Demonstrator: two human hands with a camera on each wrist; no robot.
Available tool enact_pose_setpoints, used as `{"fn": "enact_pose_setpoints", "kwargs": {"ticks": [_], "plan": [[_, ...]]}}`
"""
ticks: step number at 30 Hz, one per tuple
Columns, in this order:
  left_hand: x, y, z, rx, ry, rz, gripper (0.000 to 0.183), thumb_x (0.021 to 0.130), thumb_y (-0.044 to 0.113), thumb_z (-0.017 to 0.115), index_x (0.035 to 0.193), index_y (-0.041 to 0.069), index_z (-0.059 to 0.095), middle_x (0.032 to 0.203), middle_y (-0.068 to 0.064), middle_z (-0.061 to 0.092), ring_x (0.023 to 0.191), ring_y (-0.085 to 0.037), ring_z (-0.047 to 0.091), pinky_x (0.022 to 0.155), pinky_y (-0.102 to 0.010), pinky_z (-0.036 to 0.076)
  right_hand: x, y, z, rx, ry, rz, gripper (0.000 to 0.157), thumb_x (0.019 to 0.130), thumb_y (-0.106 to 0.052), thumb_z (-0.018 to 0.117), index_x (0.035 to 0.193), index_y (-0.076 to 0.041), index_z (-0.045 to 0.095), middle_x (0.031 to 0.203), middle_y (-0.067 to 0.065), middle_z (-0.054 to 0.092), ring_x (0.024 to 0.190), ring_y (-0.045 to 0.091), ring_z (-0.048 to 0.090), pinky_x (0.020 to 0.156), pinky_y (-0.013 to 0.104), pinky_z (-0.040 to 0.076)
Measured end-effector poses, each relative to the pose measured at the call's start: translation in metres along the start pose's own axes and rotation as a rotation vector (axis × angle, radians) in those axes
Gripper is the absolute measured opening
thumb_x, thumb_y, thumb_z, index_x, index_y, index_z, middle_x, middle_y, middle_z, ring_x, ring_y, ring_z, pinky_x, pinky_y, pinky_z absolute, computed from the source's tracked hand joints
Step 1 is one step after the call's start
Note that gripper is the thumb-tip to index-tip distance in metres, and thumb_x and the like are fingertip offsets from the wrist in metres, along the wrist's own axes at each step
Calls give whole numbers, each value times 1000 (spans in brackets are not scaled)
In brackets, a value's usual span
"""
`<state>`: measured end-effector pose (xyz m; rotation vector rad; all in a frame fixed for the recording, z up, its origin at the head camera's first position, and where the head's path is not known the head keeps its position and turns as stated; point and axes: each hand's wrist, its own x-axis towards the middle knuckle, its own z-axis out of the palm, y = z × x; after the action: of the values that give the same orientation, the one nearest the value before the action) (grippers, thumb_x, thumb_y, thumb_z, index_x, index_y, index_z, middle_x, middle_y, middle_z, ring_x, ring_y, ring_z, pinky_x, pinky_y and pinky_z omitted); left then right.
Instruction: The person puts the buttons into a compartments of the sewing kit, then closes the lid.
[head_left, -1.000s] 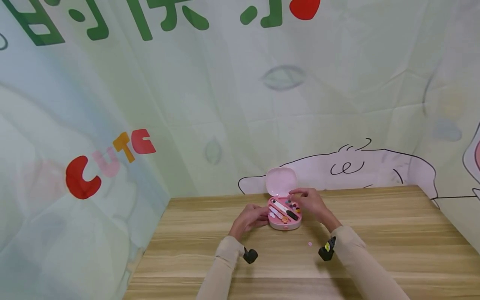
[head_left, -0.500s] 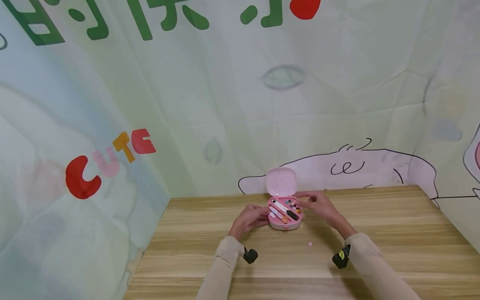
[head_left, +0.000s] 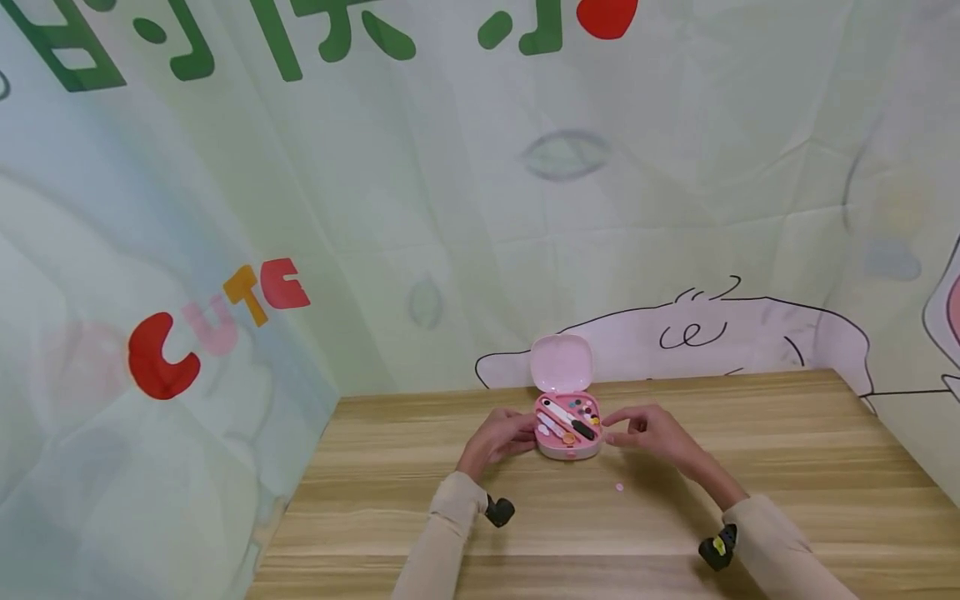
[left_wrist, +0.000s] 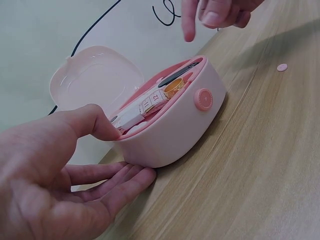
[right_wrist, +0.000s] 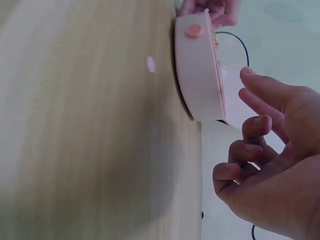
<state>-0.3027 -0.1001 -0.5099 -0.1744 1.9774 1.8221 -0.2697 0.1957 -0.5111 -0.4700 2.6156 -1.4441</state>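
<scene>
A pink and white sewing box (head_left: 570,454) stands on the table with its lid (head_left: 562,364) raised. Inside lie a tape measure (left_wrist: 151,102), a black-handled tool (left_wrist: 179,74), a gold ring-like piece (left_wrist: 174,87) and several small coloured bits (head_left: 585,410). My left hand (head_left: 501,435) grips the box's left side, thumb on the rim and fingertips low against the outer wall. Just right of the box, my right hand (head_left: 654,433) hovers with loosely bent fingers, nothing visible in them. A small pink button (head_left: 619,487) lies on the table in front of the box, to the right.
The wood-grain table (head_left: 420,500) ends at the back against a printed cloth backdrop (head_left: 450,208). The raised lid stands close to that cloth. Black cameras sit at both wrists, the right one (head_left: 717,547) low over the tabletop.
My right hand has moved from above the box's right compartment, along its right edge, to a spot off its right side. The left hand and the box have stayed put.
</scene>
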Motion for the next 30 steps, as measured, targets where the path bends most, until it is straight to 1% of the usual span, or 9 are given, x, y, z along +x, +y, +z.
{"fn": "enact_pose_setpoints", "kwargs": {"ticks": [4,7,11,16,21,23,25,27,30], "plan": [[3,-1,0,-4,-3,2,26,101,12,66,116,-10,67,106,-17,72,92,-21,69,90,-37,62,-13,-1,0,-34,-43,-24,25,92,-22,82,113,-10,78,71,-1,52,64,15,48,52,22,37],[4,-2,-1,-10,-5,-2,26,102,12,65,116,-10,67,104,-16,73,91,-20,69,90,-36,61,-21,0,1,-59,-78,-83,26,91,-18,82,113,-5,78,69,-3,52,63,12,47,52,22,38],[6,-3,-1,-10,-5,-4,26,102,12,65,116,-10,68,103,-15,73,90,-19,69,91,-36,61,-31,4,4,-76,-107,-117,26,89,-16,83,112,-4,78,67,-5,52,60,8,46,50,20,37],[5,-3,-1,-1,-7,3,27,102,12,66,116,-10,68,105,-16,72,91,-19,69,91,-37,61,-37,13,10,-78,-142,-136,28,88,-19,84,112,-6,78,65,-7,51,57,4,44,49,19,34],[5,-3,0,-3,-6,2,28,102,13,66,117,-10,67,106,-16,72,92,-20,68,91,-37,61,-37,23,16,-86,-166,-156,26,90,-22,82,112,-8,79,66,-10,52,58,2,43,49,18,34],[5,-3,0,-1,-6,4,28,102,13,66,117,-10,67,106,-16,72,92,-20,69,91,-36,61,-36,26,18,-99,-168,-161,23,91,-22,81,110,-9,80,67,-10,53,59,2,42,50,18,34],[5,-4,0,-1,-6,7,28,101,13,66,116,-10,67,106,-16,72,92,-20,69,91,-36,61,-35,28,19,-105,-168,-164,21,91,-21,81,109,-10,81,72,-10,59,60,2,43,51,18,35],[5,-3,0,2,-7,12,28,101,13,67,116,-10,67,105,-16,72,92,-20,69,91,-36,61,-35,28,21,-107,-166,-167,17,91,-19,81,106,-11,81,80,-9,68,62,2,44,52,19,36],[4,-3,0,-4,-6,12,26,101,12,67,115,-10,67,104,-16,72,91,-19,68,91,-37,61,-35,27,21,-107,-159,-171,13,91,-16,81,102,-12,83,93,-7,75,67,2,49,56,19,41]]}}
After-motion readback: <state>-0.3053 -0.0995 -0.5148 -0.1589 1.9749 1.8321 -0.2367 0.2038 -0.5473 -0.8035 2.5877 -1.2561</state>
